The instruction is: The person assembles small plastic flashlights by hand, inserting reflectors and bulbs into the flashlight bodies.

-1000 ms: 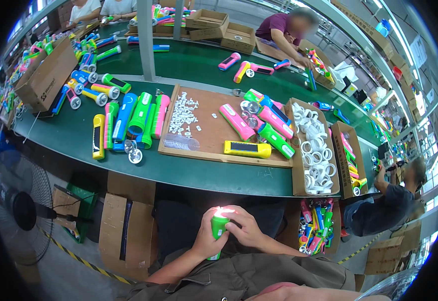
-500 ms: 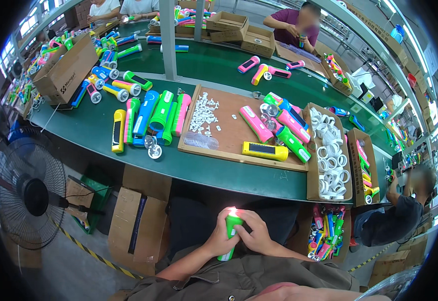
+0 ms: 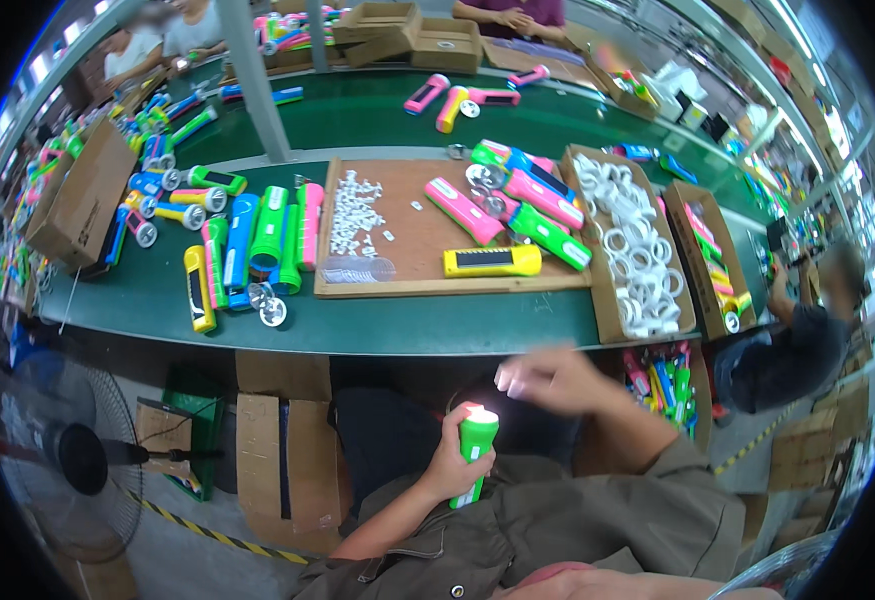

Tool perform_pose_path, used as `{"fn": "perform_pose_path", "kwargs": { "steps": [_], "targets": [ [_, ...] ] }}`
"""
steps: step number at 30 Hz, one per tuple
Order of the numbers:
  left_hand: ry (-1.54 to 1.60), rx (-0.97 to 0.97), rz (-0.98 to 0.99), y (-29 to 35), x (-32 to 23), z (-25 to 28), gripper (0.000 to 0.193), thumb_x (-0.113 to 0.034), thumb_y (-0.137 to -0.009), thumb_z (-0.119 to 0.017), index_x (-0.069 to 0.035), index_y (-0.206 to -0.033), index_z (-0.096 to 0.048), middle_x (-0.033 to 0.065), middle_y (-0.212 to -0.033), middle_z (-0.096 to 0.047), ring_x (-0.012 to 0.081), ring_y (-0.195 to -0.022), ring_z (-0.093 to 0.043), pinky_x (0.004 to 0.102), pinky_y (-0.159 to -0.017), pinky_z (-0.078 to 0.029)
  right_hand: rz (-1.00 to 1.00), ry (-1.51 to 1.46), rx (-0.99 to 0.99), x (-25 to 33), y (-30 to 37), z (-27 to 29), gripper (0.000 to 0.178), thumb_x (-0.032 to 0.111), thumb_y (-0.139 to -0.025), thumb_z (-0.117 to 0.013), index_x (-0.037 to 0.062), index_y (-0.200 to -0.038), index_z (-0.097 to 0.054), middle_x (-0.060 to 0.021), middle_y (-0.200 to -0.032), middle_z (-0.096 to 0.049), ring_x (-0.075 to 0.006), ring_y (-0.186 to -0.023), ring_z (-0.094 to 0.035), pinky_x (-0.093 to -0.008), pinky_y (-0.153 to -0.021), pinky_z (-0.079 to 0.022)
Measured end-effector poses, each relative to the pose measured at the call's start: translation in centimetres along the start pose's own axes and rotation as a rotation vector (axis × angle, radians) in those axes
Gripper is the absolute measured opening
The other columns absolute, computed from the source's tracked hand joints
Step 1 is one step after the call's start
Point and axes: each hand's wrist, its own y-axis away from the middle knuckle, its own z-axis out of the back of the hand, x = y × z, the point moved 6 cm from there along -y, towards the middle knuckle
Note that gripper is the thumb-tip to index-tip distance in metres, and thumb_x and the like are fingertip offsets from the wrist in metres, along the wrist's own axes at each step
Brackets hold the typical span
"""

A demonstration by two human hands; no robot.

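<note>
My left hand (image 3: 445,462) is wrapped round a green flashlight (image 3: 477,440), held nearly upright close to my body, below the bench edge. Bright light glows at its upper end. Smeared by motion, my right hand (image 3: 555,382) is raised apart from the flashlight, up and to its right, near the bench's front edge. Its fingers point left, and I cannot make out anything in them. Above it on the bench, a wooden tray (image 3: 407,285) holds several flashlights, including a yellow one (image 3: 492,262), plus small white parts (image 3: 355,212) and clear discs (image 3: 357,268).
Several flashlights (image 3: 269,225) lie left of the tray. A carton of white rings (image 3: 629,245) and a carton of flashlights (image 3: 712,255) stand right of it. A fan (image 3: 77,455) stands at lower left; an open carton (image 3: 262,450) sits under the bench. Co-workers sit across and at right.
My right hand has let go of the flashlight and moved up to the right. The left hand still holds it. The view has shifted, so the bench sits further left and higher.
</note>
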Motion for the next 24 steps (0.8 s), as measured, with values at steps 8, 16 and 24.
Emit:
{"fn": "perform_pose_path", "kwargs": {
  "steps": [8,16,24],
  "targets": [
    [0.058,0.116,-0.107,0.9,-1.1,-0.9,0.097,0.007,-0.078,-0.067,-0.020,-0.149,-0.006,0.0161,-0.140,-0.031,0.0261,-0.106,-0.057,0.0437,-0.084,-0.057,-0.144,0.630,-0.813,-12.7,-7.3,29.6,0.024,0.017,-0.093,-0.058,0.0033,-0.110,-0.067,-0.0184,-0.098,-0.069,-0.0304,-0.089,-0.068,-0.0408,-0.080,-0.052],
    [-0.550,-0.078,-0.354,1.4,-2.7,-1.6,0.098,-0.002,-0.077,-0.074,-0.012,-0.151,-0.010,0.0190,-0.153,-0.020,0.0286,-0.116,-0.054,0.0417,-0.094,-0.050,-0.341,1.192,-0.534,-16.1,-12.4,28.1,0.027,0.016,-0.092,-0.056,0.0046,-0.113,-0.067,-0.0199,-0.110,-0.065,-0.0364,-0.109,-0.060,-0.0457,-0.094,-0.048],
    [-0.255,-0.037,-0.040,0.8,-1.9,-1.2,0.092,-0.018,-0.079,-0.077,-0.006,-0.149,-0.019,0.0234,-0.131,-0.053,0.0388,-0.114,-0.059,0.0421,-0.099,-0.046,-0.285,0.720,-0.661,-13.2,-8.7,31.3,0.027,0.024,-0.076,-0.081,0.0035,-0.085,-0.066,-0.0112,-0.093,-0.064,-0.0199,-0.093,-0.062,-0.0335,-0.078,-0.049]
  ]
}}
